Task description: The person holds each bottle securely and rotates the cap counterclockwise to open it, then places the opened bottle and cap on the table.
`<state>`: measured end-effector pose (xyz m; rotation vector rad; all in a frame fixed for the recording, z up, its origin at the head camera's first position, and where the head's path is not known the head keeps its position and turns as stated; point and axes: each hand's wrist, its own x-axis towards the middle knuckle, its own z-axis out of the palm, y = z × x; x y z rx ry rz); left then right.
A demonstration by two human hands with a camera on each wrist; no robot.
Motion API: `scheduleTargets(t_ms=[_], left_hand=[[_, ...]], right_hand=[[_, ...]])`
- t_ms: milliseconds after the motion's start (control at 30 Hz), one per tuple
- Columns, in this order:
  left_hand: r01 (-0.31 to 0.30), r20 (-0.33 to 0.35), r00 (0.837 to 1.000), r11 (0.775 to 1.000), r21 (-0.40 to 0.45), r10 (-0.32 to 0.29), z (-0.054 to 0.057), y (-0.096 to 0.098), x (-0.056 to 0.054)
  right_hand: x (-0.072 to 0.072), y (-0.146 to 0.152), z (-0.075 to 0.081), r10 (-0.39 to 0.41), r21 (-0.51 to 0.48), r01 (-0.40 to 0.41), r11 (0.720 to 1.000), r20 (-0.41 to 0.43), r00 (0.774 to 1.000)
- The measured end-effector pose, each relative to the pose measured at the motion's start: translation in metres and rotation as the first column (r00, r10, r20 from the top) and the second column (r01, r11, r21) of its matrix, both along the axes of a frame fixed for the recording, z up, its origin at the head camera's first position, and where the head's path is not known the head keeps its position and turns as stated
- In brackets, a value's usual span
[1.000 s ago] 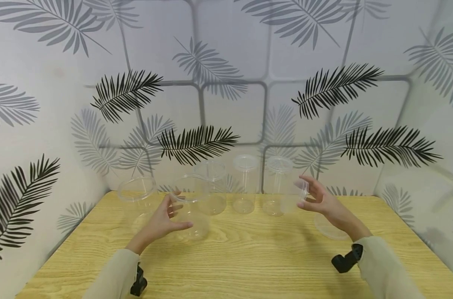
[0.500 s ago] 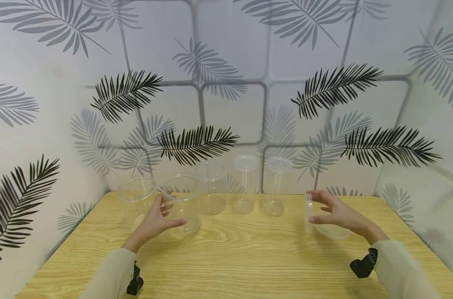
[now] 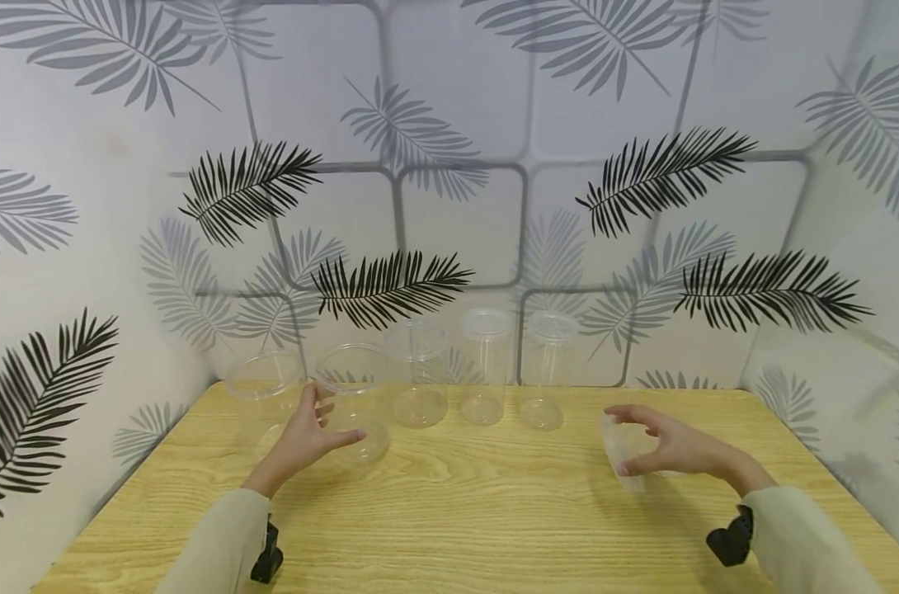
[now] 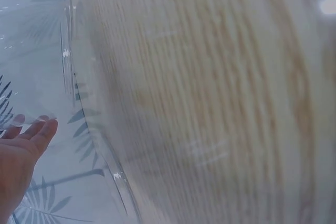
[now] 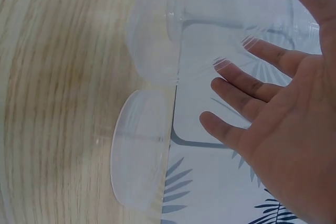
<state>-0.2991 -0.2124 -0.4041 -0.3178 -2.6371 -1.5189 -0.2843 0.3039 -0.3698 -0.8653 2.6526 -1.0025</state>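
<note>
My left hand (image 3: 301, 441) holds a wide clear plastic jar (image 3: 368, 436) from its left side, thumb in front and fingers behind. This jar stands upright on the table with its mouth uncovered. In the left wrist view, fingertips (image 4: 48, 125) show through the clear plastic. At the right, my right hand (image 3: 683, 445) pinches a translucent round lid (image 3: 617, 458) by its rim, tilted nearly on edge above the table. Another lid (image 5: 137, 153) lies flat on the table, mostly hidden behind that hand in the head view.
A second uncovered jar (image 3: 260, 417) stands left of my left hand. Along the back wall are a wide jar (image 3: 420, 407) and two narrower lidded jars (image 3: 483, 404), (image 3: 542, 408). The wood-grain table (image 3: 479, 528) meets patterned walls at the back and sides.
My left hand and its jar have shifted slightly left. My right hand has moved right, then down toward the table, and the lid's tilt has changed.
</note>
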Motion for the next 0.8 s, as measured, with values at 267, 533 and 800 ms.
scheduleTargets(t_ms=[267, 533, 800], left_hand=[[-0.049, -0.011, 0.999, 0.998, -0.039, 0.049, -0.008, -0.004, -0.008], [-0.070, -0.002, 0.998, 0.997, -0.033, 0.070, -0.009, -0.010, -0.013], [-0.107, 0.013, 0.994, 0.991, -0.083, 0.109, -0.005, -0.015, -0.013]], right_hand=[[0.004, -0.003, -0.005, 0.033, 0.125, -0.031, 0.992, -0.012, 0.999], [0.003, -0.005, -0.015, 0.035, 0.152, -0.035, 0.988, 0.002, 0.999], [0.005, -0.009, -0.024, 0.048, 0.152, -0.036, 0.988, -0.077, 0.996]])
